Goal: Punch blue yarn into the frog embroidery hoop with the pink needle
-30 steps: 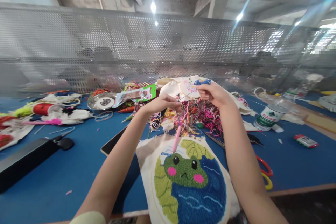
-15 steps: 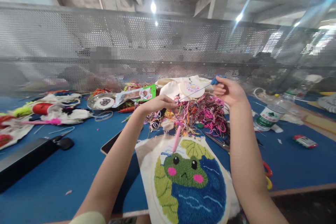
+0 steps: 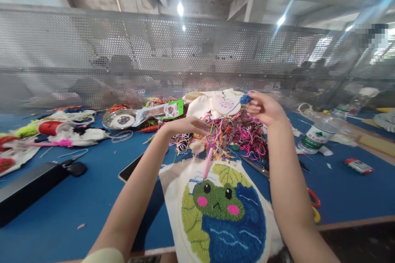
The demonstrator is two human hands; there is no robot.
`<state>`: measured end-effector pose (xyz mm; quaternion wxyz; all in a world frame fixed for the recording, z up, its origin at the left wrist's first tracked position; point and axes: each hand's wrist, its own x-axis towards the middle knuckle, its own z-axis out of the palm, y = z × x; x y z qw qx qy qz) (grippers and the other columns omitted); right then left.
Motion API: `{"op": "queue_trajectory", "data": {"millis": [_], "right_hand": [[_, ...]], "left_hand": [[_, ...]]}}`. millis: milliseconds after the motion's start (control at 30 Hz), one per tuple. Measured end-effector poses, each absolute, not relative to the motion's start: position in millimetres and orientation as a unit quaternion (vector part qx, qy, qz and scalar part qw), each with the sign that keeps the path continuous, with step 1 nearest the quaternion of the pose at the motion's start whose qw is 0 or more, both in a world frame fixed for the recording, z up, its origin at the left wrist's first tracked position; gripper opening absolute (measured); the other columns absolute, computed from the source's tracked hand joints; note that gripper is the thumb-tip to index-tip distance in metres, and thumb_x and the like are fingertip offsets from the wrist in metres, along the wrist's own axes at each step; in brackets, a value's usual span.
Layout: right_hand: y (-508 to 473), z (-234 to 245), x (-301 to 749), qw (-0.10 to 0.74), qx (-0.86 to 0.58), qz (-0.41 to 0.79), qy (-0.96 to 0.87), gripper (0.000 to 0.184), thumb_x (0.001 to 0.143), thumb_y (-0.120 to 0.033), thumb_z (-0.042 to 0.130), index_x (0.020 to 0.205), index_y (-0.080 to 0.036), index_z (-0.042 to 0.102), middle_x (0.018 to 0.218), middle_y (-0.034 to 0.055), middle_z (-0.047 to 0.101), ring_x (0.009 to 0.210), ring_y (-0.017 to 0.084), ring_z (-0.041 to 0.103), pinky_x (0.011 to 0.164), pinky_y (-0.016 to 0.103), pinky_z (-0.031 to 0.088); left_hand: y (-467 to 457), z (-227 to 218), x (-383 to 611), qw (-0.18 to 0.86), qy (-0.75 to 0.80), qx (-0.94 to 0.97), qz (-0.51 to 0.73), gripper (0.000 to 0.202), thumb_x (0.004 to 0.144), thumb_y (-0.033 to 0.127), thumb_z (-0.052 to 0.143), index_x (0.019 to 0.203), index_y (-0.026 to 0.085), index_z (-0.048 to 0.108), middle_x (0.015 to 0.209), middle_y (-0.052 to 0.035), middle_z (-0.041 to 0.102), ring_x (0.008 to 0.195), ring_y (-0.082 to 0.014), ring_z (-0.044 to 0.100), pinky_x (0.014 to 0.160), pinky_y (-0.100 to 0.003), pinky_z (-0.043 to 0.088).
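My right hand [image 3: 264, 107] is raised at the right, its fingers closed on a small bundle of blue yarn [image 3: 245, 98]. A thin blue strand droops from the bundle toward my left hand [image 3: 189, 125], whose fingers stretch out above a tangled heap of coloured yarn [image 3: 247, 133]. Below the hands lies a hooped cloth [image 3: 216, 222] with a green frog, yellow-green leaves and dark blue water worked in yarn. A pink punch needle [image 3: 207, 163] stands tilted at the cloth's upper part, above the frog's left eye, touched by neither hand.
Scissors [image 3: 254, 166] lie right of the cloth, partly behind my right arm. A phone [image 3: 131, 167] sits beside my left forearm. A clear plastic cup [image 3: 317, 137] stands at the right. Behind are a metal dish [image 3: 119, 119], a snack packet [image 3: 159, 113] and a perforated metal screen [image 3: 173, 57].
My right hand has shifted slightly left with the blue yarn, and the strand has gone from taut to slack. My left hand's fingers have loosened from a pinch and straightened.
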<state>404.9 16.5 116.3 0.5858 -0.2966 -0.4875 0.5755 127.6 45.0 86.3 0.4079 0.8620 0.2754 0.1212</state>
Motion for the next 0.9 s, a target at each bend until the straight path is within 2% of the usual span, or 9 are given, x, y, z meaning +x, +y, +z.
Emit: {"op": "queue_trajectory", "data": {"millis": [100,167,233,300,367,433,700,900], "right_hand": [[20.0,112.9,383.5,0.542,-0.311,0.575,-0.528,0.028,0.066,-0.016,0.070,0.061,-0.018,0.043,0.046,-0.0083,0.039,0.037,0.001,0.029,0.033,0.014,0.019],[22.4,109.3,370.3,0.524,-0.325,0.566,-0.548,0.028,0.067,-0.018,0.071,0.062,-0.018,0.043,0.048,-0.0077,0.039,0.038,0.001,0.030,0.034,0.014,0.018],[24.5,105.2,359.1,0.508,-0.339,0.555,-0.565,0.027,0.069,-0.021,0.071,0.064,-0.018,0.045,0.049,-0.0075,0.039,0.038,0.001,0.029,0.034,0.015,0.018],[25.8,101.5,350.2,0.497,-0.355,0.540,-0.579,0.025,0.072,-0.025,0.070,0.066,-0.018,0.047,0.050,-0.0075,0.038,0.038,0.001,0.028,0.034,0.015,0.017],[26.2,99.0,343.6,0.488,-0.375,0.520,-0.592,0.022,0.074,-0.026,0.067,0.067,-0.017,0.049,0.049,-0.0074,0.038,0.038,0.001,0.028,0.034,0.016,0.017],[25.7,97.9,339.4,0.479,-0.393,0.498,-0.607,0.021,0.077,-0.026,0.065,0.066,-0.016,0.050,0.049,-0.0068,0.040,0.039,0.001,0.030,0.034,0.016,0.018],[28.0,96.8,345.2,0.518,-0.434,0.371,-0.637,0.020,0.080,-0.033,0.061,0.070,-0.015,0.058,0.051,-0.0025,0.054,0.039,0.005,0.042,0.038,0.018,0.029],[32.6,97.5,362.3,0.552,-0.450,0.315,-0.627,0.026,0.077,-0.038,0.063,0.066,-0.015,0.059,0.049,-0.0030,0.053,0.038,0.004,0.041,0.037,0.018,0.028]], "left_hand": [[40.5,88.2,127.0,0.429,0.292,0.849,0.096,0.078,0.068,0.035,0.073,0.137,0.023,0.038,0.137,-0.0110,0.048,0.123,-0.0248,0.045,0.094,-0.031,0.040],[35.3,91.1,132.0,0.459,0.283,0.830,0.145,0.077,0.075,0.039,0.067,0.141,0.022,0.030,0.140,-0.0115,0.044,0.126,-0.0228,0.042,0.096,-0.031,0.039],[30.4,93.6,140.3,0.470,0.277,0.812,0.208,0.059,0.081,0.042,0.058,0.132,0.016,0.044,0.129,-0.0127,0.054,0.116,-0.0204,0.051,0.093,-0.030,0.041],[27.5,94.6,148.9,0.447,0.293,0.808,0.248,0.044,0.083,0.044,0.054,0.110,0.010,0.061,0.106,-0.0125,0.066,0.096,-0.0179,0.060,0.084,-0.029,0.045],[27.2,93.7,155.3,0.421,0.314,0.809,0.265,0.038,0.082,0.044,0.056,0.087,0.008,0.067,0.084,-0.0101,0.068,0.076,-0.0143,0.061,0.072,-0.027,0.046],[28.9,91.5,158.3,0.403,0.324,0.809,0.279,0.034,0.080,0.042,0.058,0.076,0.009,0.067,0.072,-0.0075,0.067,0.064,-0.0114,0.058,0.064,-0.025,0.044],[34.3,89.2,155.3,0.398,0.329,0.798,0.311,0.027,0.081,0.035,0.055,0.069,0.013,0.066,0.071,-0.0062,0.068,0.062,-0.0101,0.057,0.064,-0.024,0.043],[33.3,95.2,152.3,0.415,0.352,0.777,0.316,0.023,0.078,0.030,0.057,0.064,0.013,0.064,0.067,-0.0046,0.066,0.061,-0.0097,0.056,0.063,-0.024,0.043]]}}
